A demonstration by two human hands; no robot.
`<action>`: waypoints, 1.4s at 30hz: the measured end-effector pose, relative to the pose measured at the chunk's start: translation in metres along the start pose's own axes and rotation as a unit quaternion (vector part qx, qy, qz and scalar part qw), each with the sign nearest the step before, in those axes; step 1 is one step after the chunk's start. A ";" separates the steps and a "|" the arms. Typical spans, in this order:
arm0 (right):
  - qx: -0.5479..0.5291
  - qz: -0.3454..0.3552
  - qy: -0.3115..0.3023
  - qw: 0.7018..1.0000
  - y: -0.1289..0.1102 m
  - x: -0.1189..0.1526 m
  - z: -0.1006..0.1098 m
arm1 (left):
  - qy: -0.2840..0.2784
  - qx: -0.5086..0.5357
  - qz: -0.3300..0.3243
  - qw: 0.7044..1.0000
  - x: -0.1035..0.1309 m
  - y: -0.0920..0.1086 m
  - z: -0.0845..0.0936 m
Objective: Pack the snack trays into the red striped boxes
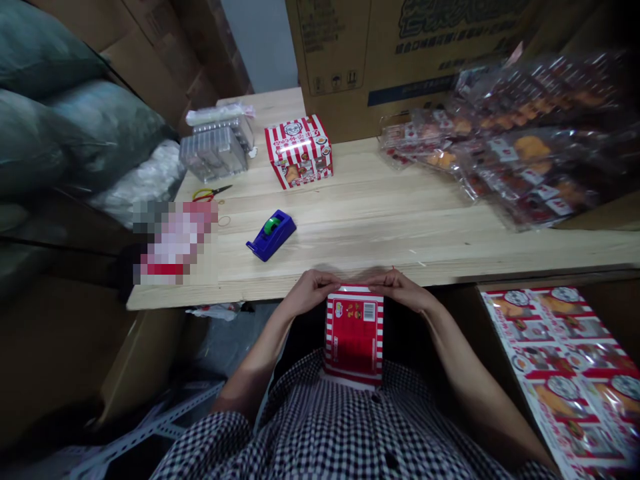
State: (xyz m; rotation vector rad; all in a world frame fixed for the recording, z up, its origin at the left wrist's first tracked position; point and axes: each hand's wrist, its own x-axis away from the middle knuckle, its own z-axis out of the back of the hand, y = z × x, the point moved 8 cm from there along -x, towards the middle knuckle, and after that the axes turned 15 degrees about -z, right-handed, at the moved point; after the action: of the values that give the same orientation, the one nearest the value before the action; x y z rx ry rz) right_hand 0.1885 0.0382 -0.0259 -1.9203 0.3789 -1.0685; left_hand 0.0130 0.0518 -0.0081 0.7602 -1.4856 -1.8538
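A red-and-white striped box [354, 337] with a barcode on its face is held against my lap, just below the table's front edge. My left hand [314, 291] pinches its top left corner. On the top right corner, my right hand [399, 289] has its fingers closed as well. Beyond my hands, a blue tape dispenser [273, 235] with a green core rests on the wooden table [350, 227]. Farther back stands another striped box [299, 152] with food pictures.
Clear plastic cases [214, 152] and yellow-handled scissors [213, 193] are at the left. Plastic-wrapped food packs [530, 153] pile up at the right, by a large carton [345, 67]. Printed boxes [565, 373] fill a carton at lower right.
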 end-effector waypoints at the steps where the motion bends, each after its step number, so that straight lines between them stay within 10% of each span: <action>1: 0.002 0.005 0.003 1.000 0.000 0.000 -0.001 | -0.001 -0.003 0.000 1.000 0.000 0.001 0.000; 19: 0.109 0.134 0.152 0.973 0.002 0.048 -0.027 | 0.002 -0.165 -0.119 0.979 0.043 0.057 -0.019; 29: -0.065 0.080 0.192 0.976 0.009 0.061 -0.041 | 0.104 -0.131 -0.158 0.973 0.067 0.070 -0.015; 42: -0.093 -0.045 0.015 0.995 -0.004 0.065 -0.051 | -0.023 -0.208 -0.282 0.936 0.078 0.121 -0.046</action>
State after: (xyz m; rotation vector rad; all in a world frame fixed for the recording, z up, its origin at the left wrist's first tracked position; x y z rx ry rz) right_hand 0.1850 -0.0282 0.0243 -2.1051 0.4266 -1.1564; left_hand 0.0140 -0.0566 0.0971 0.9996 -0.8854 -2.5144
